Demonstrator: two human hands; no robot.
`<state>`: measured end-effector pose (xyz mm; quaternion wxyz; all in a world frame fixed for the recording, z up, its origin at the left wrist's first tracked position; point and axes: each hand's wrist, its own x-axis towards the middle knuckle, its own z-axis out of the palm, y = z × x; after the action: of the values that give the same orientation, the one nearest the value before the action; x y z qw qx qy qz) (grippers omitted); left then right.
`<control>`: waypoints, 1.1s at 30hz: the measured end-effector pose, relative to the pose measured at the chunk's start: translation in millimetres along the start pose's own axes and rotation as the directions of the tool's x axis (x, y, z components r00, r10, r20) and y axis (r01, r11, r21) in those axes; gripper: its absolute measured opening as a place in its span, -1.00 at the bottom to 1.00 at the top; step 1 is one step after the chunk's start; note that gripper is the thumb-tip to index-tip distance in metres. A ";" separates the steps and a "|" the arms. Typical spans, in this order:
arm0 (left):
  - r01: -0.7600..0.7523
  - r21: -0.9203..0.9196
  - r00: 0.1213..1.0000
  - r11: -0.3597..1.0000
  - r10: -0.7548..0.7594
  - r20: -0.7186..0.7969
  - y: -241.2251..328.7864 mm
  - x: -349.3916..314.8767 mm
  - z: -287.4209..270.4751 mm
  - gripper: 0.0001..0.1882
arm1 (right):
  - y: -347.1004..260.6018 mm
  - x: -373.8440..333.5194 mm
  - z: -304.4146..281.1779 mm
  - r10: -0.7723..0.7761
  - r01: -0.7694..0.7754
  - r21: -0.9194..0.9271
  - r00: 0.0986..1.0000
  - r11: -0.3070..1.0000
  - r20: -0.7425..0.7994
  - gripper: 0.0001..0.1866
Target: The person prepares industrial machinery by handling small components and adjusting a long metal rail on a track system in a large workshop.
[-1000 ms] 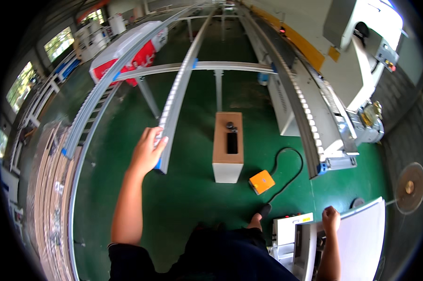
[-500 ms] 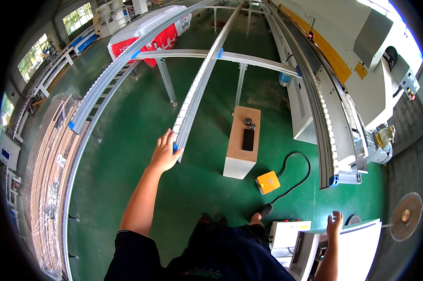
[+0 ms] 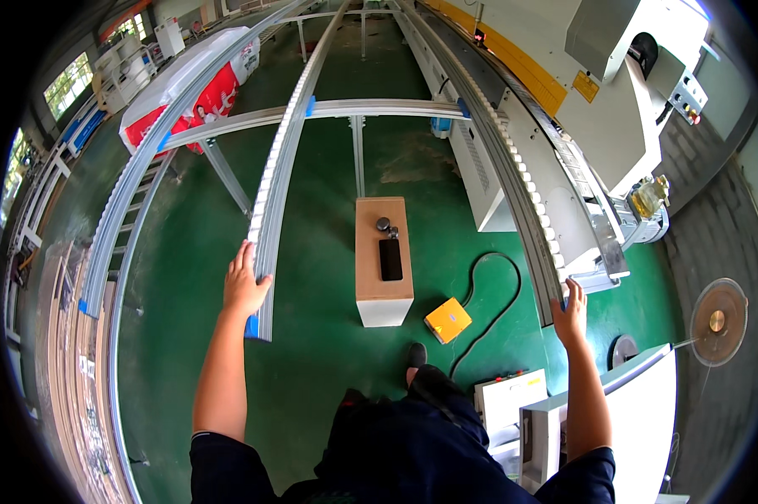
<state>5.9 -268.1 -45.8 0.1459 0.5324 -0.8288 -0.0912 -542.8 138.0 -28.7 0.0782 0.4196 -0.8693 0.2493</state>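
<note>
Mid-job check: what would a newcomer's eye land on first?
The middle silver metal rail with white rollers draws the eye, the left hand at its near end. Right of that rail, a brown-topped white box bears a black rectangular phone, with a yellow box on the green floor to its right.

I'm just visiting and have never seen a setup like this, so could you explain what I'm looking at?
There's no robot here: these are a person's own bare hands. The view comes from a wide fisheye camera worn on the head, looking down, so straight edges bend. The left hand rests on the near end of the middle roller rail. The right hand is at the near end of the right roller rail; whether it touches is hard to tell. Neither appears to lift anything. Between the rails, a brown-topped box bears a black smartphone. A yellow box with a black cable lies on the green floor.
</note>
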 end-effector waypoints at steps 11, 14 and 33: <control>0.101 0.043 0.994 0.994 -0.103 0.026 17.2 86.3 8.7 -0.03 | -8.9 119.7 40.8 -0.011 0.051 -0.125 0.954 0.991 0.301 -0.16; 0.104 0.027 0.995 0.994 -0.104 0.007 12.2 103.8 11.5 -0.03 | -16.3 156.2 55.1 -0.019 0.069 -0.130 0.936 0.989 0.352 -0.10; 0.125 -0.056 0.992 0.991 -0.125 -0.003 8.1 169.5 25.4 -0.03 | -20.3 263.9 91.4 -0.057 0.090 -0.067 0.917 0.994 0.394 -0.18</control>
<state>-75.9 -418.9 -42.7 0.1574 0.5794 -0.7904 -0.1216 -688.3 -100.5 -9.1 -0.0703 0.4896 -0.8607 0.1208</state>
